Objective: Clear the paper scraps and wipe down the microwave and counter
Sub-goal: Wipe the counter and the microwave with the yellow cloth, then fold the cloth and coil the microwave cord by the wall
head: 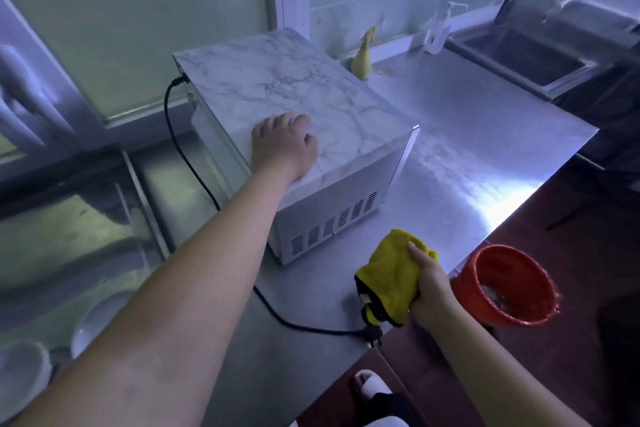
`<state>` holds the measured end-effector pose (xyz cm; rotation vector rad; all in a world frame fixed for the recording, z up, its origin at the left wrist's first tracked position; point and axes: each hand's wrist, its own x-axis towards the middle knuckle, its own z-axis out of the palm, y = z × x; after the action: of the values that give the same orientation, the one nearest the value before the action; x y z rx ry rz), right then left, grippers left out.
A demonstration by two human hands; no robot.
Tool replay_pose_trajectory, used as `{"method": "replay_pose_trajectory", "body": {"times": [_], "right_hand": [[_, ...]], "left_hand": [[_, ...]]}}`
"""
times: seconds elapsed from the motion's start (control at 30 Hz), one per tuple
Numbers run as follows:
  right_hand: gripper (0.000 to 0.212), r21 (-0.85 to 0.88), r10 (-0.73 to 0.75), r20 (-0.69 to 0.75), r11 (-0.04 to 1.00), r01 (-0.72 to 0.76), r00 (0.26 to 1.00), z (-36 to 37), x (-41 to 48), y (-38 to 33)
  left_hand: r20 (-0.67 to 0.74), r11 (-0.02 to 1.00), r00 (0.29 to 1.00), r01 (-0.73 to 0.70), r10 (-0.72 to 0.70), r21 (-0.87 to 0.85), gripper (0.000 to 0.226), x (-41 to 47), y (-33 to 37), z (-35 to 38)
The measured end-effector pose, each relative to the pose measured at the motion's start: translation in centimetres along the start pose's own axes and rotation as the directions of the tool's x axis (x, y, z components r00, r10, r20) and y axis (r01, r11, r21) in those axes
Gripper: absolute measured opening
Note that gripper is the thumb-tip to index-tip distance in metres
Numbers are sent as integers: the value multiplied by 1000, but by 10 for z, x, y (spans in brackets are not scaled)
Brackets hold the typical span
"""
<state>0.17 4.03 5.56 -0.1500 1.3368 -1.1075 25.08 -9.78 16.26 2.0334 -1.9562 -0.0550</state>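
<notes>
My left hand (284, 146) rests on the microwave (294, 90) top, fingers loosely curled, holding nothing. My right hand (433, 288) grips the cloth (391, 274) over the bench's (467, 149) front edge, beside the bucket (505, 284).

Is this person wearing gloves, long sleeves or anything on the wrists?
No. The left hand and right hand are bare, without gloves. Both forearms are uncovered as far as the picture shows; no watch, bracelet or ring is visible.
</notes>
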Motion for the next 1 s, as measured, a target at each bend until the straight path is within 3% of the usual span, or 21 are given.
{"method": "replay_pose_trajectory", "body": {"times": [0.13,0.27,0.37,0.47,0.53,0.6,0.67,0.7,0.73,0.8,0.83,0.9,0.97,1.0], "right_hand": [[15,-66,25,-29,997,-27,999,-4,35,-20],[10,-198,-17,-2,980,16,1000,-10,68,-44],[11,-258,-151,32,954,154,988,-21,86,-62],[34,-212,-250,143,937,277,958,-26,100,-89],[47,-322,-321,232,865,384,918,-27,114,-118],[48,-583,-386,341,628,515,857,-33,135,-151],[27,-761,-400,492,236,605,774,-43,156,-176],[31,-775,-362,568,65,628,739,-47,164,-183],[41,-761,-283,633,-56,646,721,-50,170,-185],[49,-745,-77,665,-141,652,743,-53,173,-177],[46,-745,-6,660,-138,653,751,-53,169,-168],[32,-734,20,676,-79,675,737,-53,163,-150],[19,-692,-31,722,1,722,691,-45,151,-140],[16,-661,-51,747,48,749,663,-40,143,-136]], "left_hand": [[-26,1000,999,29,-30,-11,47,0,2,0],[-67,997,995,68,-69,-21,47,2,6,0],[-78,994,991,107,-107,-14,49,2,5,2],[-66,989,987,146,-147,-23,49,0,7,1],[-45,979,979,197,-199,-44,46,-5,10,2],[-50,964,967,245,-250,-101,44,-17,17,3],[-145,959,958,219,-246,-177,41,-41,32,6],[-254,964,943,160,-213,-214,37,-59,43,11],[-363,967,917,81,-167,-241,33,-81,55,20],[-438,966,896,-48,-71,-255,23,-130,80,49],[-371,960,928,-69,-38,-271,21,-155,88,68],[-28,941,996,70,-84,-332,22,-200,94,109],[312,926,929,282,-198,-252,31,-239,87,146],[395,930,890,320,-228,-182,38,-254,81,161]]}}
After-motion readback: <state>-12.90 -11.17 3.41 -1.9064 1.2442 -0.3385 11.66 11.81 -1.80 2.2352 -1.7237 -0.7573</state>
